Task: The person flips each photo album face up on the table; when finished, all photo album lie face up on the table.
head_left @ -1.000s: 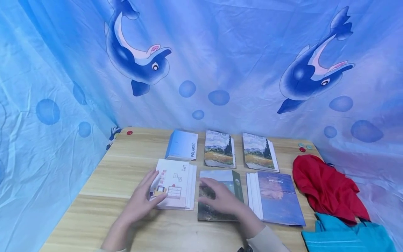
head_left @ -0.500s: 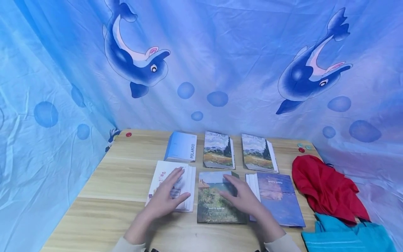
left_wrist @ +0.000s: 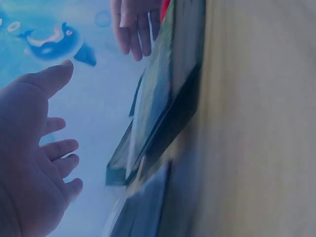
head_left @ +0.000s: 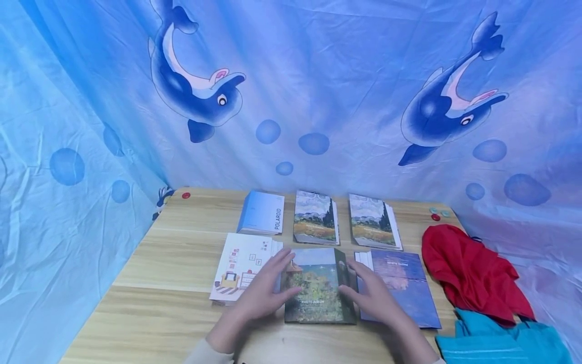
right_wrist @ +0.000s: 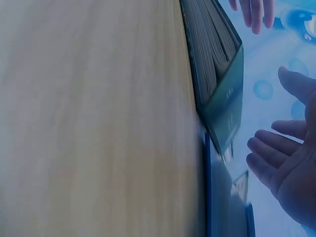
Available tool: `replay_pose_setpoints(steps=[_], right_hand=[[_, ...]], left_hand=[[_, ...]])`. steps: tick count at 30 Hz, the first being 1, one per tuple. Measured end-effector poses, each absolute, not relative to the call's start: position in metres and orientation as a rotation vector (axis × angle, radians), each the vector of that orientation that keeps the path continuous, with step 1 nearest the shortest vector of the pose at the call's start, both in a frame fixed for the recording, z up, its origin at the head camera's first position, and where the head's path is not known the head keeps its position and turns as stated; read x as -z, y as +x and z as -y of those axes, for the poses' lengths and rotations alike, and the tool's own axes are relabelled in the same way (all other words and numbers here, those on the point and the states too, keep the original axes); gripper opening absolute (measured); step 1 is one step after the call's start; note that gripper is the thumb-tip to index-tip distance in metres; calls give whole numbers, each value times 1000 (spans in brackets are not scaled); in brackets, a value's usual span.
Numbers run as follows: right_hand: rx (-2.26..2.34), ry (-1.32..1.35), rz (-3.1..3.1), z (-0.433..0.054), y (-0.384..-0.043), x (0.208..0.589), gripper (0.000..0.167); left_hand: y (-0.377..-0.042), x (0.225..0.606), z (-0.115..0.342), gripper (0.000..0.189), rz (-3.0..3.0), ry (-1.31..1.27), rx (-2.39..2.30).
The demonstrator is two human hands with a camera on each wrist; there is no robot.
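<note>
A green landscape-painting photo album lies in the middle of the front row. My left hand is at its left edge, thumb and fingers spread and relaxed. On the album's right side is my right hand, also with loosely extended fingers. In the left wrist view the left hand holds nothing and a gap shows between it and the album. The right wrist view shows the right hand apart from the album's dark green flap. My left hand partly covers the white illustrated album.
A purple-blue photo album lies right of the green one. Behind are a blue POLAROID album and two wheat-field albums. Red cloth and teal cloth lie at the right, near small buttons.
My left hand has moved right, from over the white album to the green album's left edge. My right hand has drawn back right, uncovering the green cover. The albums stay about where they were.
</note>
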State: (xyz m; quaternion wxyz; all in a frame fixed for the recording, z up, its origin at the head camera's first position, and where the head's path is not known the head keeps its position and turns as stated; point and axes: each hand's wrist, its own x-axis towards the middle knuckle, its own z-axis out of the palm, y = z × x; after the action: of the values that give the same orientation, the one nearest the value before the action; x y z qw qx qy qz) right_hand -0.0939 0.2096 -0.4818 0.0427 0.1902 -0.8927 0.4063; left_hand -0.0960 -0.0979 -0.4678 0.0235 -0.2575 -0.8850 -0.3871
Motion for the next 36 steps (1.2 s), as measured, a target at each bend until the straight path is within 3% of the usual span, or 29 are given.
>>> replay_pose_setpoints(steps=[5, 13, 24, 36], right_hand=[[-1266, 572, 2801, -218, -88, 482, 73], [-1281, 584, 2906, -223, -83, 492, 104], [-1245, 711, 2914, -221, -78, 496, 113], [-1222, 695, 2985, -220, -77, 495, 114]], left_hand=[[-87, 474, 76, 85, 2795, -908, 1189], [-76, 493, 42, 90, 2824, -1084, 1053], [-73, 507, 38, 104, 2804, -1056, 866], [-75, 518, 39, 88, 2733, -1082, 716]])
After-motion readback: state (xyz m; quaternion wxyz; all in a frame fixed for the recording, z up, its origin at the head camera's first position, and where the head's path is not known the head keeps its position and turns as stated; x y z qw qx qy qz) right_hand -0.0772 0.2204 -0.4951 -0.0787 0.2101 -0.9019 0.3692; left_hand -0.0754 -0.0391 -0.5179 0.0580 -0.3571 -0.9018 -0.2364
